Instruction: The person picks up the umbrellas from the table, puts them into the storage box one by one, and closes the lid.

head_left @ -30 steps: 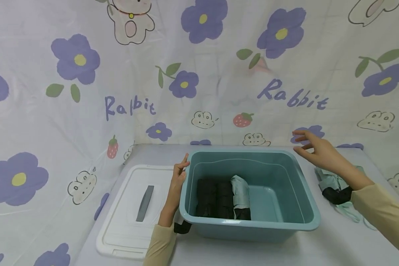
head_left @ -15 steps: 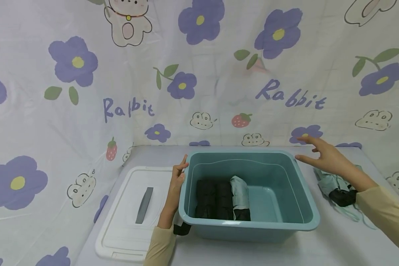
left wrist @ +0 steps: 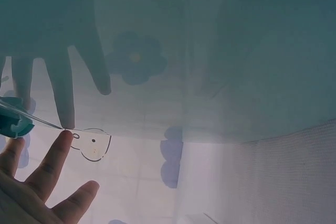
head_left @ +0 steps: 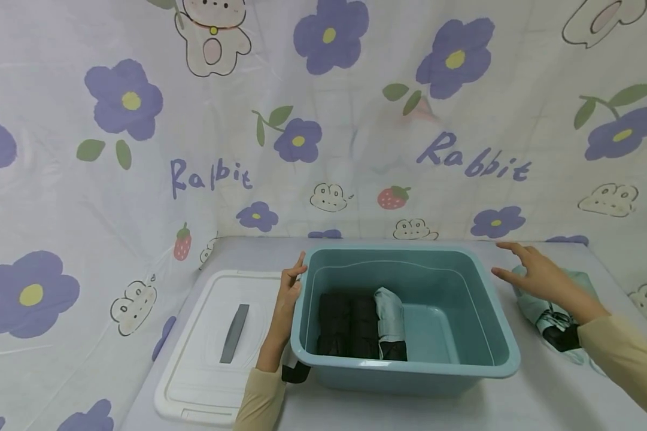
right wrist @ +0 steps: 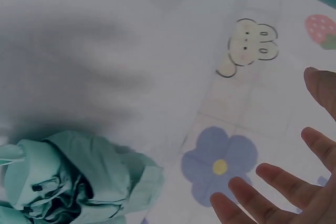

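Note:
My left hand rests against the left rim of a blue-green plastic storage bin, fingers extended. In the left wrist view its fingers are spread beside the bin's smooth wall. Inside the bin's left half lie two black fabric rolls and a pale blue-green roll with a black end. My right hand hovers just right of the bin, fingers spread and holding nothing. Below and beyond it lies a crumpled pale green cloth item with cords and a black part, partly hidden by the arm.
A white lid with a grey handle lies flat left of the bin. A black-and-white item shows between my left forearm and the bin. A patterned curtain hangs behind the table.
My right hand has moved right and down, away from the bin's far right corner and over the crumpled cloth. The left hand and the bin's contents stay put.

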Demonstrator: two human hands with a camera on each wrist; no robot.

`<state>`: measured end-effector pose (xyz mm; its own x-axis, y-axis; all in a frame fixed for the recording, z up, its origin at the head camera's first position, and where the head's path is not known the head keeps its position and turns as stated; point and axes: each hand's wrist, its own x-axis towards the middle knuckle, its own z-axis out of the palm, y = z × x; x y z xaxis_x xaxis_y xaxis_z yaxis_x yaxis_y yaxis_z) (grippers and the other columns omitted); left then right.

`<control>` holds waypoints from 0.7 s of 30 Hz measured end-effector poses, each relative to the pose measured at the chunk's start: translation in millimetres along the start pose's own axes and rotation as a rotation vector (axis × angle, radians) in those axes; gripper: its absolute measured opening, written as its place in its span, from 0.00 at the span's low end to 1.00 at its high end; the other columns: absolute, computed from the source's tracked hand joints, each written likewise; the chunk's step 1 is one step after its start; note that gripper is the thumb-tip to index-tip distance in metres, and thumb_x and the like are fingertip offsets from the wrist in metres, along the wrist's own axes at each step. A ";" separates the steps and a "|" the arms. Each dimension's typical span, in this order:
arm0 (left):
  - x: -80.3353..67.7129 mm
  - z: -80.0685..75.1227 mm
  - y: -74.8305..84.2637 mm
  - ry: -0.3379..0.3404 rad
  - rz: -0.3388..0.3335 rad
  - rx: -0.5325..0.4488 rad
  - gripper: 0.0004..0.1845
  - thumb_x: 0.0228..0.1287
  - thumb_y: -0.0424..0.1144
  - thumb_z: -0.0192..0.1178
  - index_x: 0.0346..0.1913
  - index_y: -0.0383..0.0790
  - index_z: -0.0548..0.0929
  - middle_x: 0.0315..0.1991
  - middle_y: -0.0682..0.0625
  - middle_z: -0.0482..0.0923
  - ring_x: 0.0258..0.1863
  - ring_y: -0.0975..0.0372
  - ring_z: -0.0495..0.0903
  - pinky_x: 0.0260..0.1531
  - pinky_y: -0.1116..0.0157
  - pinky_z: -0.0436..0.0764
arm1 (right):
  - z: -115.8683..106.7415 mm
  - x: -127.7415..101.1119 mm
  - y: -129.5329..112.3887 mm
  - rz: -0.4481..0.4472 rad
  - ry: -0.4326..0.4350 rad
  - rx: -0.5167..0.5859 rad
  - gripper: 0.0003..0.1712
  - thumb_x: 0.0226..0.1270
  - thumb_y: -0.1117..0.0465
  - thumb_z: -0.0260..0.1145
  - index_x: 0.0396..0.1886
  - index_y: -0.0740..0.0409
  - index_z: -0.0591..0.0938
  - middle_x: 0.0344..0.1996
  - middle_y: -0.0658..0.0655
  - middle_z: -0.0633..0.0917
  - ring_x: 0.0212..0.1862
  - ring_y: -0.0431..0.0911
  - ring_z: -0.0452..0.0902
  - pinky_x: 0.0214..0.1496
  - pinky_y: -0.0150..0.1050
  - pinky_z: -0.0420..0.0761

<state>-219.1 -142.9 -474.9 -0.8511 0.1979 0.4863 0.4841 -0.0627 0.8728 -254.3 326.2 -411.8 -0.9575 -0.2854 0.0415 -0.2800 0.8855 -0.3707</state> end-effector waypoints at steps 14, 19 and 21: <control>0.1 0.2 2.1 -0.006 0.008 -0.004 0.19 0.70 0.31 0.30 0.59 0.23 0.56 0.73 0.38 0.43 0.73 0.50 0.43 0.65 0.42 0.47 | 23.8 -4.8 34.8 0.012 0.037 -0.110 0.41 0.64 0.46 0.61 0.66 0.68 0.59 0.53 0.84 0.64 0.49 0.76 0.66 0.43 0.67 0.69; -0.5 1.4 4.9 -0.001 -0.005 -0.011 0.19 0.70 0.31 0.31 0.59 0.22 0.56 0.73 0.37 0.43 0.73 0.50 0.43 0.65 0.42 0.47 | 30.8 -6.6 47.1 0.071 -0.004 -0.104 0.44 0.63 0.41 0.59 0.67 0.65 0.58 0.54 0.84 0.62 0.49 0.78 0.65 0.41 0.68 0.70; -0.6 1.3 4.8 0.001 -0.010 -0.016 0.19 0.70 0.31 0.31 0.59 0.22 0.56 0.73 0.38 0.43 0.73 0.50 0.43 0.65 0.42 0.48 | 34.5 -6.3 52.8 0.086 -0.013 -0.108 0.44 0.63 0.40 0.58 0.68 0.64 0.58 0.54 0.84 0.62 0.49 0.79 0.63 0.40 0.69 0.69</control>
<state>-216.1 -142.0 -471.1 -0.8559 0.1978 0.4778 0.4726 -0.0761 0.8780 -260.6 362.1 -463.6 -0.9775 -0.2110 0.0012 -0.2035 0.9411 -0.2702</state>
